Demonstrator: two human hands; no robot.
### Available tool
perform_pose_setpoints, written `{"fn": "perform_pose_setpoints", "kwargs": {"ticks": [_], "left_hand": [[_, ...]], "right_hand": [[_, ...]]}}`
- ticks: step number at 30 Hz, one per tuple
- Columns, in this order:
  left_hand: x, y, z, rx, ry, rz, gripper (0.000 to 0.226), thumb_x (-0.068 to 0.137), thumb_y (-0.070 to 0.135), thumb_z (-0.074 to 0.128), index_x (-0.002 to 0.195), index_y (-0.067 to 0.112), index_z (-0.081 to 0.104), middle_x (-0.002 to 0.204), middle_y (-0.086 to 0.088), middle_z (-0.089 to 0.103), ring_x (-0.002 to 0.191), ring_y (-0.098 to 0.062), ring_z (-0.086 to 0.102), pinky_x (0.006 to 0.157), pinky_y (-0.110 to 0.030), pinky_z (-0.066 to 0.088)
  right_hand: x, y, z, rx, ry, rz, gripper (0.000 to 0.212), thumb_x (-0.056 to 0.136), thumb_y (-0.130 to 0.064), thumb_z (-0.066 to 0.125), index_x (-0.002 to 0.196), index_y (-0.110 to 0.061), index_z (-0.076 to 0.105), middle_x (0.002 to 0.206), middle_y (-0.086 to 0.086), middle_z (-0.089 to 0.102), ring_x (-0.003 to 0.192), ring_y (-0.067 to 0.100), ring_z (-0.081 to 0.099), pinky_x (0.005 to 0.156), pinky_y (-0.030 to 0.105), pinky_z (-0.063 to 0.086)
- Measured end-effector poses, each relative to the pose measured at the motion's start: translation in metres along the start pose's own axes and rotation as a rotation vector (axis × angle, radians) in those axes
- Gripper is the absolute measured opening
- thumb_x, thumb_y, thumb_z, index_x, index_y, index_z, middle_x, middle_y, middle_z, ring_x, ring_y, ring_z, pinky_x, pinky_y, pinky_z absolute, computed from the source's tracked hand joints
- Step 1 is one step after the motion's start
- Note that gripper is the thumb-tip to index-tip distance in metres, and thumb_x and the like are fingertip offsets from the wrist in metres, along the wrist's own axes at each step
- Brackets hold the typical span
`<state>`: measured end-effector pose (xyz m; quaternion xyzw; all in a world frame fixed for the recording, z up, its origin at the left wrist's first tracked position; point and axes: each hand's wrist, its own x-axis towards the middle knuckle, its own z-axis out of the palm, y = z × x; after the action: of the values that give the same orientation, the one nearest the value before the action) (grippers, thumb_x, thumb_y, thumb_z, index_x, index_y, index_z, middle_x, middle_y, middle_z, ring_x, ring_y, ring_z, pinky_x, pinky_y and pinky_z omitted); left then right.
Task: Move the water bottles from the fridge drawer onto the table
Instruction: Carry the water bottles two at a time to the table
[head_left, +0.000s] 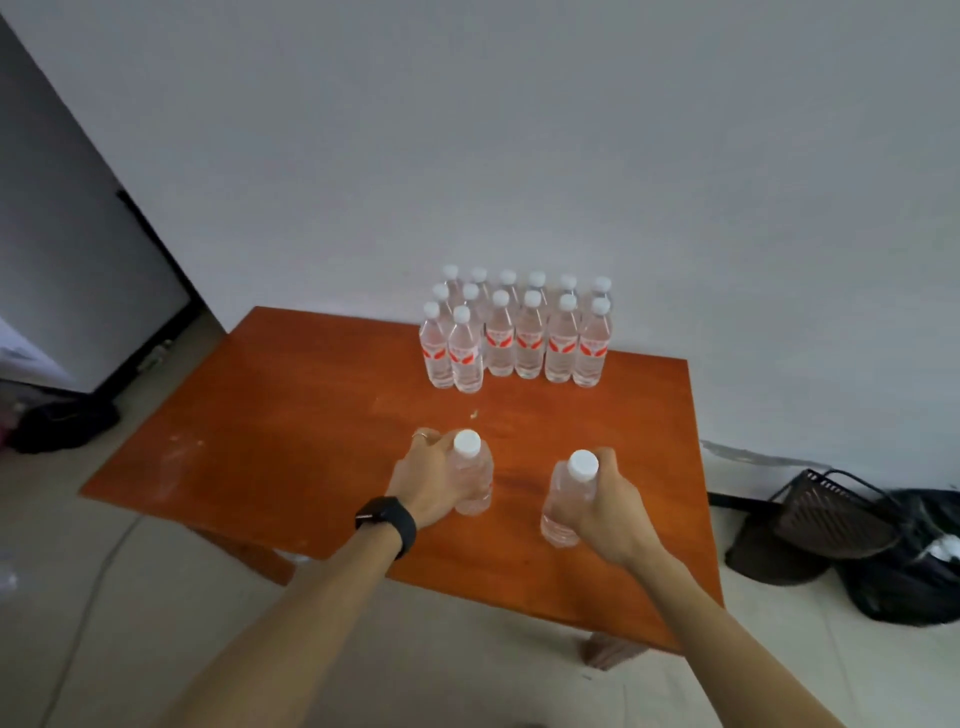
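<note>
A pale wall (519, 130) is filling the background, and a light floor (363, 665) is running under the orange-brown table (270, 415), which is standing pushed up against that wall. A dark basket (826, 514) is lying on the floor to the right, well apart from my work.

The standing bottles (519, 338) are waiting upright in tight rows at the table's far edge, against the wall. I judge they are packed there to leave the near surface free for the next ones.

I am reaching over the near half of the table with both arms. My left hand (426, 478) is wrapping its fingers round the left bottle (475, 478) from its outer side, and my right hand (608, 499) is gripping the right bottle (563, 499) the same way just below the neck. I am holding both roughly upright, near each other but apart, so they can go down on their bases; I cannot tell whether they are touching the wood yet. The fridge drawer is out of view.

A black watch (387, 519) is sitting on my left wrist. The left cap (466, 443) and right cap (583, 464) are showing white above my fingers, screwed on. A ring (420, 435) is glinting on a left finger.
</note>
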<state>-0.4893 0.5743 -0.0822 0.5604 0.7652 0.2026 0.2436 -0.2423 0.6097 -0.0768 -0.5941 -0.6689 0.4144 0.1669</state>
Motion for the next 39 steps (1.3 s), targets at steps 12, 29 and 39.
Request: {"fn": "perform_pose_setpoints", "kwargs": {"ticks": [12,29,39], "left_hand": [[0.203,-0.014,0.038,-0.031,-0.060,-0.010,0.052,0.086,0.050,0.066,0.131,0.060,0.043,0.119,0.007,0.062,0.097,-0.018,0.068,0.075,-0.035,0.060],[0.286,0.005,0.039,0.339,-0.046,0.060,0.069,0.093,0.056,0.062,0.149,0.038,0.025,0.112,-0.006,0.061,0.093,-0.030,0.069,0.068,-0.040,0.054],[0.302,0.007,0.022,0.451,-0.014,0.095,0.072,0.094,0.051,0.063,0.148,0.027,0.022,0.083,0.000,0.065,0.071,-0.023,0.067,0.057,-0.035,0.056]], "right_hand": [[0.182,-0.026,0.026,-0.111,0.090,0.226,0.078,0.080,-0.038,0.079,0.144,-0.031,0.035,0.143,0.013,0.039,0.121,0.038,0.056,0.094,0.047,0.053],[0.291,-0.036,0.049,-0.024,0.182,0.062,0.081,0.081,-0.052,0.075,0.144,-0.041,0.025,0.139,0.004,0.046,0.119,0.031,0.055,0.090,0.049,0.052],[0.302,-0.030,0.056,0.003,0.204,-0.042,0.079,0.089,-0.032,0.072,0.146,-0.050,0.022,0.118,0.000,0.066,0.087,0.020,0.069,0.076,0.043,0.059]]}}
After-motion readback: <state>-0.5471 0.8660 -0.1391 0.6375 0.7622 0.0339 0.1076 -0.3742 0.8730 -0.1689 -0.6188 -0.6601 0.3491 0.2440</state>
